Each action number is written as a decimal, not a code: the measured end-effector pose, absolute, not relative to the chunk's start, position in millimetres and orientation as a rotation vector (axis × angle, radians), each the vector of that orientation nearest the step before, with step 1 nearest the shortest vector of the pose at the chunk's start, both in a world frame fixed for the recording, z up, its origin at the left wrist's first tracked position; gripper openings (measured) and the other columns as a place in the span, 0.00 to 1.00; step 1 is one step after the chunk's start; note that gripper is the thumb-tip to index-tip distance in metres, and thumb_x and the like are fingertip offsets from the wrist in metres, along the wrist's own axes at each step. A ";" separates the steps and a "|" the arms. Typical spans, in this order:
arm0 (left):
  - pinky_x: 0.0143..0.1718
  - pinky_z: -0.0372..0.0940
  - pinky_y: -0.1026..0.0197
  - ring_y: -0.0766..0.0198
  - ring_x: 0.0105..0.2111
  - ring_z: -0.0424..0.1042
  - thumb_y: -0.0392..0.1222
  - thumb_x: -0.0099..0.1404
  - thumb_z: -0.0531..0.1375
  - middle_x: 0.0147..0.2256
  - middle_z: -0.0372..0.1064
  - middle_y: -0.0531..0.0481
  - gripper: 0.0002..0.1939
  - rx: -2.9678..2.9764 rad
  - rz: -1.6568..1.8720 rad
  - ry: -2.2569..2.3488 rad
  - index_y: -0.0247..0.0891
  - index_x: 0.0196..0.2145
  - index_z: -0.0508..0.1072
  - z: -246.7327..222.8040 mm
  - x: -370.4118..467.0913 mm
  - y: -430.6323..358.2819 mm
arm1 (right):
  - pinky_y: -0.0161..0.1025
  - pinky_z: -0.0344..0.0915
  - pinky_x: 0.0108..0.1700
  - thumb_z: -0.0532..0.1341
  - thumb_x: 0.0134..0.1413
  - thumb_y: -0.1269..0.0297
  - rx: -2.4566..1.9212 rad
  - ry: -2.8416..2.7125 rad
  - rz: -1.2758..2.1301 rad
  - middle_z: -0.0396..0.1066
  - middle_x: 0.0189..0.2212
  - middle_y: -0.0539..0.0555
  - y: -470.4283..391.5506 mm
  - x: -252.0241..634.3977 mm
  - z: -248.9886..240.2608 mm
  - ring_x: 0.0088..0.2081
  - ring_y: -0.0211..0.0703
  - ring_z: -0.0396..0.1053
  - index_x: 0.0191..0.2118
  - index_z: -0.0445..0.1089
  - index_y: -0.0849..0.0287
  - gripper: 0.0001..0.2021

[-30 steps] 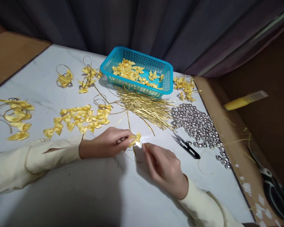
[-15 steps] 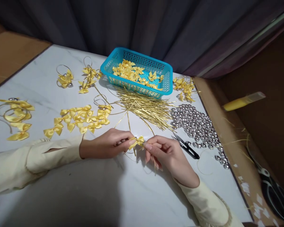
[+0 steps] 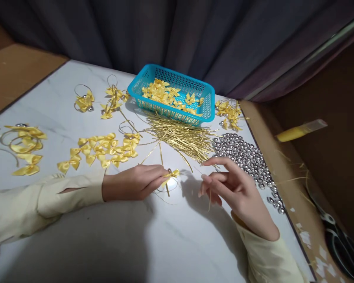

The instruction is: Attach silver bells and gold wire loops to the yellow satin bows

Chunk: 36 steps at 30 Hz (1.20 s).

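Pinched between the fingertips of my left hand point(image 3: 137, 182) is a yellow bow point(image 3: 172, 175), with a small silver bell at its top and a gold tie passing behind it. My right hand point(image 3: 233, 188) is off to the right of the bow, its index finger raised and the others curled around a thin thread point(image 3: 210, 200) that dangles below them. A pile of gold ties point(image 3: 183, 135) lies beyond both hands. Silver bells point(image 3: 238, 151) are heaped beyond my right hand, which partly covers them.
A blue basket point(image 3: 209, 114) with yellow bows stands at the back. Loose bows point(image 3: 106, 149) and looped bow pieces point(image 3: 85, 101) lie on the left. At the right edge are large scissors point(image 3: 339, 243), paper scraps and a yellow tube point(image 3: 301, 131).
My right hand has moved right, away from the bow, and its index finger has lifted. It now covers the small black snips. My left hand still holds the bow.
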State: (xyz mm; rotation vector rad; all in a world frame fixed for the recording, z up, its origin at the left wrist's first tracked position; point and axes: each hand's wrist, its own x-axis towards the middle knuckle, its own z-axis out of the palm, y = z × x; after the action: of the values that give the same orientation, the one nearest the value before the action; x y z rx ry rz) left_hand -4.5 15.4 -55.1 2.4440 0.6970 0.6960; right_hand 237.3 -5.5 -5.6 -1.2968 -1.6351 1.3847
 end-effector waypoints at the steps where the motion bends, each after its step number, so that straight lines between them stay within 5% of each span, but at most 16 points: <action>1: 0.32 0.59 0.68 0.67 0.28 0.64 0.33 0.70 0.42 0.29 0.66 0.49 0.13 2.482 0.676 0.681 0.34 0.36 0.65 -55.3 -5.3 15.2 | 0.28 0.59 0.19 0.55 0.61 0.67 -1.268 -1.640 1.310 0.71 0.21 0.47 -7.1 236.9 -6.5 0.18 0.31 0.62 0.43 0.62 0.56 0.06; 11: 0.22 0.52 0.62 0.65 0.20 0.55 0.28 0.65 0.42 0.22 0.61 0.51 0.15 2.773 0.426 0.531 0.36 0.28 0.63 -36.0 -4.1 7.1 | 0.39 0.67 0.41 0.53 0.53 0.82 -0.806 -2.208 0.712 0.68 0.39 0.61 -19.0 219.5 -16.6 0.43 0.42 0.66 0.46 0.63 0.66 0.15; 24: 0.25 0.55 0.67 0.68 0.22 0.56 0.38 0.69 0.43 0.24 0.58 0.54 0.12 2.280 0.308 0.632 0.37 0.28 0.59 -10.3 1.0 8.5 | 0.39 0.68 0.37 0.55 0.55 0.81 -0.740 -2.191 0.876 0.69 0.35 0.59 -16.3 219.7 -14.0 0.36 0.40 0.66 0.45 0.66 0.66 0.13; 36: 0.23 0.51 0.68 0.70 0.20 0.54 0.36 0.68 0.45 0.23 0.54 0.57 0.10 2.256 0.310 0.708 0.39 0.27 0.55 -11.0 3.7 4.6 | 0.38 0.69 0.36 0.54 0.57 0.78 -0.784 -2.165 0.935 0.71 0.33 0.58 -17.3 217.5 -13.7 0.35 0.39 0.68 0.43 0.69 0.65 0.10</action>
State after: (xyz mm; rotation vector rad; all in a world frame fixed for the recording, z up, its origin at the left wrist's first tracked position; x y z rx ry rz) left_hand 3.7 4.6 -11.0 2.2563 0.7077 0.3103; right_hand 217.5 -17.3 -13.7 -0.7839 -2.1649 0.9349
